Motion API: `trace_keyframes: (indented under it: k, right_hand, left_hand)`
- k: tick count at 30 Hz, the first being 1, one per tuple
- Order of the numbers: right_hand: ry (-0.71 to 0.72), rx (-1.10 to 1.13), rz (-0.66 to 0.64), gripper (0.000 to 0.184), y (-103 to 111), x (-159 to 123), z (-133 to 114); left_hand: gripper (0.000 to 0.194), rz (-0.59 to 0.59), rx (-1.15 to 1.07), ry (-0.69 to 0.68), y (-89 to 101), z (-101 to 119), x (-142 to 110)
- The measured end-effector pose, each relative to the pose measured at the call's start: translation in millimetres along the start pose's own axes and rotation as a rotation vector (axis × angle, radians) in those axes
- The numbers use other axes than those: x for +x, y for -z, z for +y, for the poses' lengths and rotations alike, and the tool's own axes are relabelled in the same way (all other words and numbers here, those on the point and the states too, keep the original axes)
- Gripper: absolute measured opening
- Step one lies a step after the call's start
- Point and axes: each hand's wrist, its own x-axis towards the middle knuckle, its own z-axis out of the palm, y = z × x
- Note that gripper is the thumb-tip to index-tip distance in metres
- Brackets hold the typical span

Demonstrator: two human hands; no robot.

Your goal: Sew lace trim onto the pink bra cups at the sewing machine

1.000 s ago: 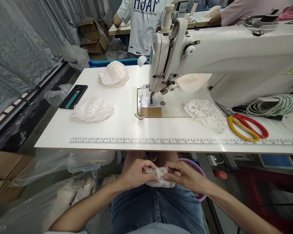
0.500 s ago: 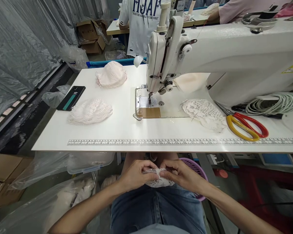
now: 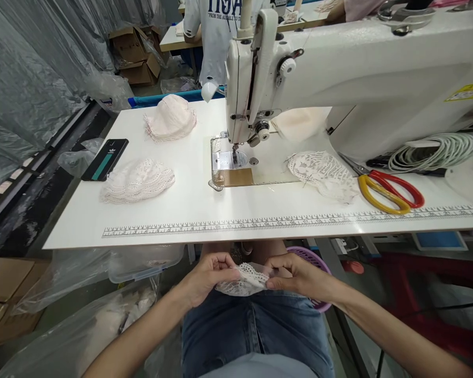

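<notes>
Above my lap, a white lace piece [image 3: 244, 281] is stretched between my two hands, below the table's front edge. My left hand [image 3: 211, 275] pinches its left side between thumb and fingers. Its right side is gripped by my right hand [image 3: 291, 273], where a sheer strip shows near the fingers. On the table, a stack of lace pieces [image 3: 137, 181] lies to the left, with a pale pink fabric cup [image 3: 170, 118] behind it. Another lace piece [image 3: 319, 173] rests right of the needle area of the white sewing machine [image 3: 244, 94].
Scissors [image 3: 386, 191] with red and yellow handles lie beside a coiled pale cord [image 3: 437, 152]. A phone [image 3: 105, 160] sits at the table's left edge. A printed ruler [image 3: 220, 227] runs along the front. A purple basket [image 3: 313, 258] is below. Another person [image 3: 216, 47] is beyond the machine.
My hands have moved apart, the left one going leftward, and the lace piece is now spread between them. The view has shifted slightly, so the table appears a little to the left.
</notes>
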Motion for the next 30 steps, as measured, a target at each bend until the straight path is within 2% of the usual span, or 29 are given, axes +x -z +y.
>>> trace_keyframes:
  k: [6, 12, 15, 20, 25, 30]
  right_hand:
    - [-0.019, -0.055, 0.004, 0.028, 6, -12, 10]
    - [0.038, -0.091, -0.039, 0.03, 2, -10, -1]
    - [0.078, -0.183, 0.026, 0.031, -6, 0, -4]
    - [0.071, -0.357, 0.198, 0.028, -15, 11, 1]
    - [0.07, -0.396, 0.234, 0.023, -15, 7, -5]
    - [0.061, -0.431, 0.282, 0.022, -18, 6, -15]
  left_hand:
    - [0.032, -0.038, -0.125, 0.029, 1.9, -3, 1]
    - [0.032, -0.041, 0.021, 0.005, -4.6, -2, 3]
    - [0.031, -0.02, 0.181, -0.008, -10.9, -2, 6]
    - [0.025, 0.018, 0.359, -0.122, -16.6, -2, 8]
    - [0.02, 0.018, 0.439, -0.182, -18.2, 2, 3]
    - [0.021, 0.072, 0.576, -0.283, -19.6, 7, -3]
